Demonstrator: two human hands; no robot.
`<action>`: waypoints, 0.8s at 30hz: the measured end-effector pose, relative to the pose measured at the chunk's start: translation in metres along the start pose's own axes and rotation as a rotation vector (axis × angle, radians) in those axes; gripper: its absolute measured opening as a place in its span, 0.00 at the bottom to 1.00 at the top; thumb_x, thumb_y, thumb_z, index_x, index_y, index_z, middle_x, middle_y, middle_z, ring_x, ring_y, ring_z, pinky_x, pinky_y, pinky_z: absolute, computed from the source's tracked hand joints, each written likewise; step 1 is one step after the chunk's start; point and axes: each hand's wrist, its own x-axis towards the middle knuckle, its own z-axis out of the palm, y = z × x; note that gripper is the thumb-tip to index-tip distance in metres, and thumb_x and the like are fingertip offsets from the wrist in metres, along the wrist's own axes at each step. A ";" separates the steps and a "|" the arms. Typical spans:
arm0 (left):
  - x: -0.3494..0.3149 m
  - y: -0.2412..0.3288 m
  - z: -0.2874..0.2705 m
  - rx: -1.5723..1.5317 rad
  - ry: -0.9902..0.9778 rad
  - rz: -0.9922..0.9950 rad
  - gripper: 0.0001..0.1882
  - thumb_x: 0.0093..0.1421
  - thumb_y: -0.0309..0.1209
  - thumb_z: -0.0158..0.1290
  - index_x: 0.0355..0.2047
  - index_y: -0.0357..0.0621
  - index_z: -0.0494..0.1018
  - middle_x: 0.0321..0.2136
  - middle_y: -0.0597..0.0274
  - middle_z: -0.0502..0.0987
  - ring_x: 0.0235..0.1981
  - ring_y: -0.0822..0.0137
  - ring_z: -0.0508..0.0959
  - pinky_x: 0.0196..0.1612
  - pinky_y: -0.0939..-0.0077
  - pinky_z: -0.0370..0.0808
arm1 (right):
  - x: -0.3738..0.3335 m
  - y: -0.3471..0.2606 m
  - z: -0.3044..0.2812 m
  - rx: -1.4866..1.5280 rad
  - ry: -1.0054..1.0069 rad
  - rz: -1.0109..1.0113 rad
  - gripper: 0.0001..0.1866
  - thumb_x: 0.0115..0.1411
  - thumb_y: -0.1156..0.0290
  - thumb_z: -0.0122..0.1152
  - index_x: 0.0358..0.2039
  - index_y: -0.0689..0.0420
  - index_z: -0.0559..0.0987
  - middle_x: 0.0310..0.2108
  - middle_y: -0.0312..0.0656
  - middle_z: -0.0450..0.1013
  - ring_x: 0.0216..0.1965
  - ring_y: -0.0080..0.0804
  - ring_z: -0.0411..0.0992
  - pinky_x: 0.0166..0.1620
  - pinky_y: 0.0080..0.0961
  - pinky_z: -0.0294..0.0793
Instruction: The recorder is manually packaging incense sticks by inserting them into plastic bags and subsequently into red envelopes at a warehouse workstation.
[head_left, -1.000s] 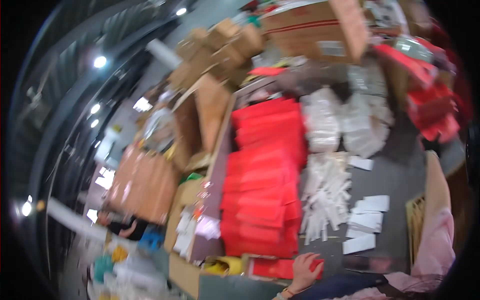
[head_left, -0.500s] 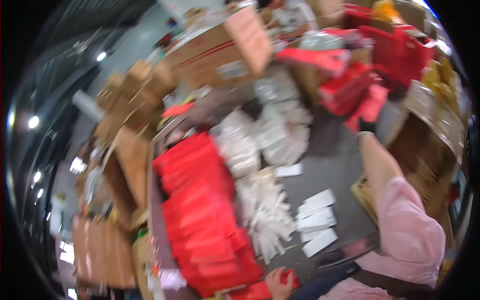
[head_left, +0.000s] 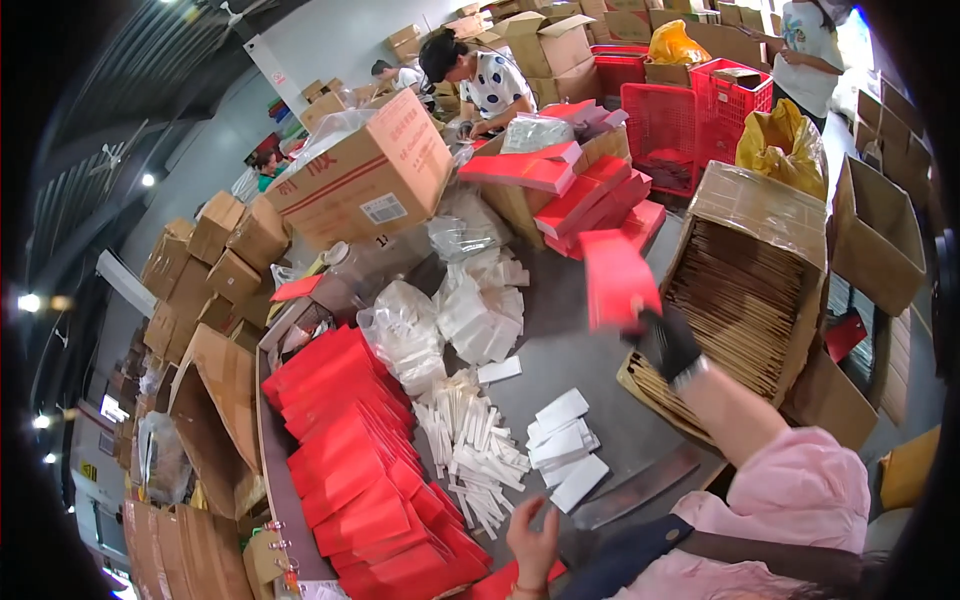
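At three o'clock the gloved right hand grasps a red packet — the left hand, at six, lies loosely spread.

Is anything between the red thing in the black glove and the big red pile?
Yes: white strips beside the red pile, then white cards and plastic-wrapped bundles. The red packet in the right hand looks raised, so they probably wouldn't block it.

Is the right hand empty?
No, the black-gloved right hand is holding a flat red packet above the table.
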 end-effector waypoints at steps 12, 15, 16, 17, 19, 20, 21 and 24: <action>-0.002 0.038 0.027 -1.123 -0.077 -0.408 0.17 0.68 0.30 0.48 0.55 0.40 0.66 0.50 0.59 0.74 0.50 0.62 0.75 0.54 0.67 0.73 | -0.153 0.014 0.011 -1.199 -0.677 -0.473 0.23 0.57 0.69 0.63 0.55 0.52 0.74 0.43 0.48 0.73 0.45 0.45 0.73 0.50 0.37 0.72; -0.004 0.053 0.030 -1.007 -0.154 -0.376 0.17 0.67 0.29 0.48 0.56 0.40 0.65 0.50 0.59 0.74 0.50 0.63 0.76 0.54 0.66 0.73 | -0.142 0.034 0.028 -1.248 -0.763 -0.808 0.16 0.52 0.69 0.63 0.44 0.51 0.79 0.38 0.42 0.75 0.42 0.42 0.73 0.47 0.36 0.72; -0.007 0.064 0.029 -1.015 -0.148 -0.339 0.18 0.68 0.29 0.47 0.56 0.39 0.65 0.51 0.58 0.73 0.50 0.62 0.75 0.54 0.66 0.73 | -0.140 0.038 0.031 -1.251 -0.717 -0.857 0.11 0.50 0.66 0.62 0.36 0.50 0.82 0.36 0.39 0.76 0.41 0.41 0.73 0.46 0.35 0.71; -0.009 0.065 0.026 -1.028 -0.178 -0.337 0.18 0.68 0.31 0.46 0.57 0.40 0.65 0.51 0.57 0.73 0.50 0.62 0.75 0.54 0.66 0.73 | -0.142 0.037 0.037 -1.298 -0.702 -0.891 0.07 0.48 0.67 0.62 0.30 0.50 0.80 0.33 0.38 0.75 0.39 0.40 0.72 0.43 0.34 0.72; -0.013 0.056 0.019 -1.105 -0.234 -0.350 0.19 0.70 0.35 0.44 0.57 0.40 0.65 0.52 0.57 0.73 0.51 0.61 0.75 0.54 0.64 0.73 | -0.148 0.039 0.043 -1.206 -0.685 -0.901 0.06 0.45 0.67 0.63 0.22 0.52 0.75 0.29 0.36 0.74 0.36 0.40 0.72 0.40 0.35 0.72; -0.013 0.052 0.020 -1.170 -0.263 -0.367 0.20 0.70 0.37 0.43 0.57 0.40 0.65 0.53 0.57 0.73 0.51 0.61 0.75 0.54 0.63 0.72 | -0.153 0.044 0.033 -1.208 -0.664 -0.879 0.07 0.46 0.66 0.63 0.23 0.53 0.75 0.32 0.37 0.73 0.38 0.41 0.71 0.40 0.36 0.72; -0.012 0.052 0.017 -1.189 -0.304 -0.358 0.21 0.70 0.40 0.42 0.57 0.39 0.65 0.53 0.57 0.73 0.51 0.61 0.75 0.54 0.61 0.72 | -0.163 0.045 0.025 -1.233 -0.718 -0.851 0.07 0.47 0.66 0.63 0.25 0.53 0.75 0.34 0.39 0.73 0.39 0.43 0.71 0.42 0.37 0.72; -0.004 0.020 0.002 -1.172 -0.176 -0.482 0.20 0.70 0.40 0.43 0.56 0.40 0.66 0.52 0.58 0.74 0.51 0.60 0.75 0.53 0.61 0.73 | -0.201 0.028 -0.027 -1.282 -0.894 -0.644 0.13 0.51 0.64 0.64 0.37 0.52 0.79 0.42 0.42 0.73 0.49 0.44 0.69 0.49 0.38 0.71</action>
